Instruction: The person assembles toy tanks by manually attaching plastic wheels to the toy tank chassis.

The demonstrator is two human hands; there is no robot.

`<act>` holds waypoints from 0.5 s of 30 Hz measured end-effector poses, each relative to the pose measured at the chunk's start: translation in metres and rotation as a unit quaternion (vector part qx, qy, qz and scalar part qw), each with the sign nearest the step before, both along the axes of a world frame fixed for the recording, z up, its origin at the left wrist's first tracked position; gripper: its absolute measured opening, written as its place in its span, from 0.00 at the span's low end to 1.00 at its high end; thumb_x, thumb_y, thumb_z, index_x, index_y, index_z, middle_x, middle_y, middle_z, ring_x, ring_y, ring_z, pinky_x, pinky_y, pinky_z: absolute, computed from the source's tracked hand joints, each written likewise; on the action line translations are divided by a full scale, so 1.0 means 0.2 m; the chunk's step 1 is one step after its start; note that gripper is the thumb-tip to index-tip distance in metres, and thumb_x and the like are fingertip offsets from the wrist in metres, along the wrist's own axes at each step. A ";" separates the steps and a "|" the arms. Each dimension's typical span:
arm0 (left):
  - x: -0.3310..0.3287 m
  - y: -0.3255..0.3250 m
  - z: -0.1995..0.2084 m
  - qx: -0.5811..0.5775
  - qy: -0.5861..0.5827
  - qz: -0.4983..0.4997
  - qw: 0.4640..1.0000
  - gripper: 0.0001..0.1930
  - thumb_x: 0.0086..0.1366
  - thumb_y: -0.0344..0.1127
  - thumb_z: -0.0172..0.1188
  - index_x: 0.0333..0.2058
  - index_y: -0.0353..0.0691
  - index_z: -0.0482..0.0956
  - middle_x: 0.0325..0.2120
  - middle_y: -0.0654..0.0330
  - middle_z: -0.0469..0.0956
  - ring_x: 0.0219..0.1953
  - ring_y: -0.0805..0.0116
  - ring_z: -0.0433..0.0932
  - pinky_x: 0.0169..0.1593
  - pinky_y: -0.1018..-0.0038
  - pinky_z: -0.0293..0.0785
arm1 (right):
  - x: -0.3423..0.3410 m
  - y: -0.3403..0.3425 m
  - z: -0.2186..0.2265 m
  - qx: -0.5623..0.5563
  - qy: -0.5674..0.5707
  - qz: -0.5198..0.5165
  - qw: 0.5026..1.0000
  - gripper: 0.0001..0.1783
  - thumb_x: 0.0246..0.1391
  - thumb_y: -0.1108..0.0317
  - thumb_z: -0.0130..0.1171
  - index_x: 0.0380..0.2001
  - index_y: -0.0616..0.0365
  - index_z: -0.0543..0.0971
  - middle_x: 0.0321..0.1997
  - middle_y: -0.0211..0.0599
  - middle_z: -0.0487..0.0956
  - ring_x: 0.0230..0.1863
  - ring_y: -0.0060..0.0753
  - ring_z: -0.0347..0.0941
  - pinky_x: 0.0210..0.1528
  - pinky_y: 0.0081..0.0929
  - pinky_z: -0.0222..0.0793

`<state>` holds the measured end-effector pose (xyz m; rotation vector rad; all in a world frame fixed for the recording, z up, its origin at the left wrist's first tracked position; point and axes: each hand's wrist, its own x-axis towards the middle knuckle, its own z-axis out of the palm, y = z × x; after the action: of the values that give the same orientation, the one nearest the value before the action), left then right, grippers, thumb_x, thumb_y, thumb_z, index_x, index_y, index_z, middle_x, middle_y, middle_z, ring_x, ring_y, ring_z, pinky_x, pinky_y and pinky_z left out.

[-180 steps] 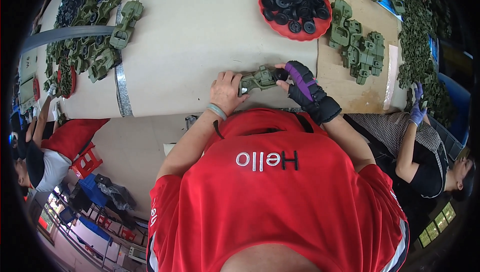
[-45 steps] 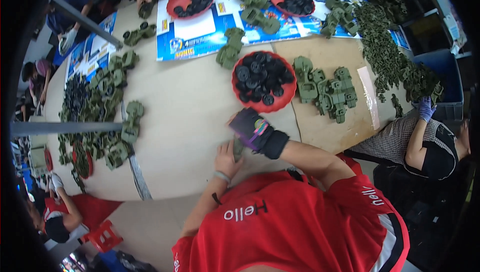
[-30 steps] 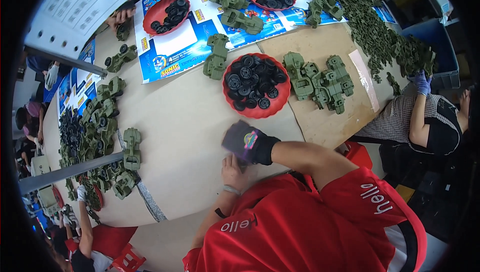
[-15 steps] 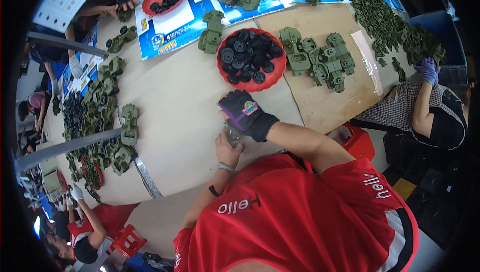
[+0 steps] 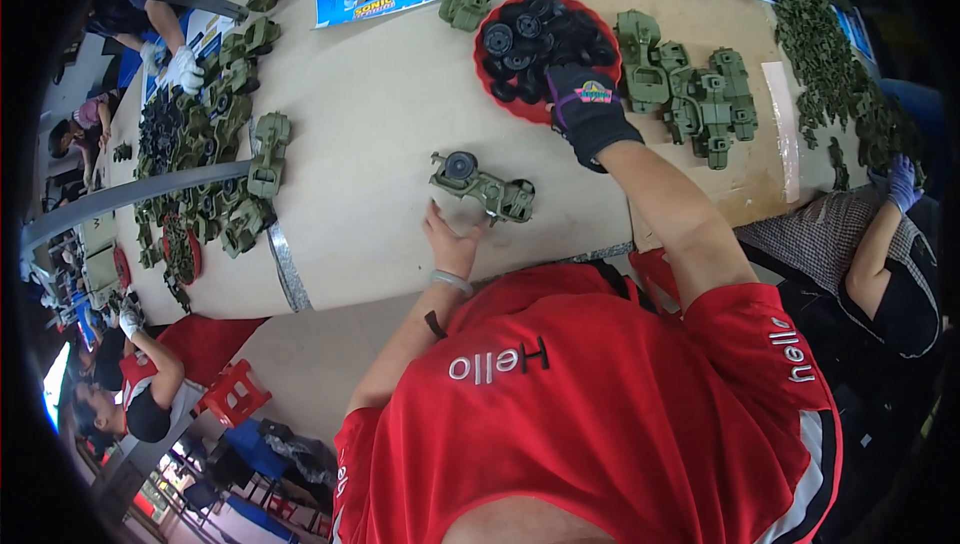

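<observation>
An olive-green toy vehicle (image 5: 487, 191) with one black wheel facing up lies on the table in front of me. My left hand (image 5: 453, 245) is just on the near side of it, thumb and forefinger spread apart. The thumb reaches the vehicle's near edge, and bare tabletop shows between the fingers. My right hand (image 5: 592, 114), in a black and purple fingerless glove, is over the near right part of a red scalloped bowl (image 5: 482, 72). Black toy wheels (image 5: 530, 32) fill the bowl. Most of that hand's fingers are hidden by the glove and the wheels.
More green vehicle bodies (image 5: 684, 94) sit on a brown board right of the bowl. A heap of wheeled vehicles (image 5: 215, 134) spreads along the left, beneath grey metal bars (image 5: 150, 201). Small green parts (image 5: 822, 44) pile up at the far right. Co-workers' hands are at both sides.
My right hand has left the toy vehicle and moved up and right to the bowl of wheels. The vehicle, covered by both hands before, now shows beyond my left hand. The view has shifted.
</observation>
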<state>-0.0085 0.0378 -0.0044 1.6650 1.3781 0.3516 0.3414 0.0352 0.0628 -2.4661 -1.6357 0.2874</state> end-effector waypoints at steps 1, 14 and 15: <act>-0.03 0.05 0.01 0.121 -0.003 -0.043 0.992 0.53 0.51 0.31 0.77 0.73 0.38 0.55 0.69 0.38 0.54 0.68 0.41 0.63 0.70 0.55 0.65 | 0.00 0.00 0.00 0.003 -0.008 0.007 1.000 0.17 0.53 0.63 0.69 0.44 0.54 0.78 0.45 0.48 0.82 0.50 0.54 0.80 0.49 0.51 0.76; 0.17 0.32 0.28 0.154 0.252 -0.385 0.874 0.44 0.51 0.46 0.79 0.67 0.60 0.69 0.59 0.52 0.66 0.59 0.51 0.72 0.56 0.49 0.70 | -0.23 -0.57 -0.25 0.062 0.289 0.059 0.953 0.14 0.57 0.77 0.57 0.46 0.60 0.80 0.41 0.52 0.82 0.44 0.59 0.79 0.48 0.44 0.76; 0.16 0.25 0.29 0.151 0.254 -0.385 0.874 0.44 0.51 0.46 0.79 0.67 0.60 0.69 0.59 0.52 0.66 0.59 0.51 0.72 0.56 0.49 0.70 | -0.23 -0.58 -0.25 0.060 0.291 0.060 0.953 0.14 0.57 0.77 0.57 0.46 0.60 0.80 0.41 0.52 0.82 0.44 0.59 0.79 0.48 0.44 0.76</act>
<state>0.0231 0.0888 0.0538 2.5338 0.8991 -0.3847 0.2945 -0.0800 0.0123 -1.9314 -1.4799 0.8149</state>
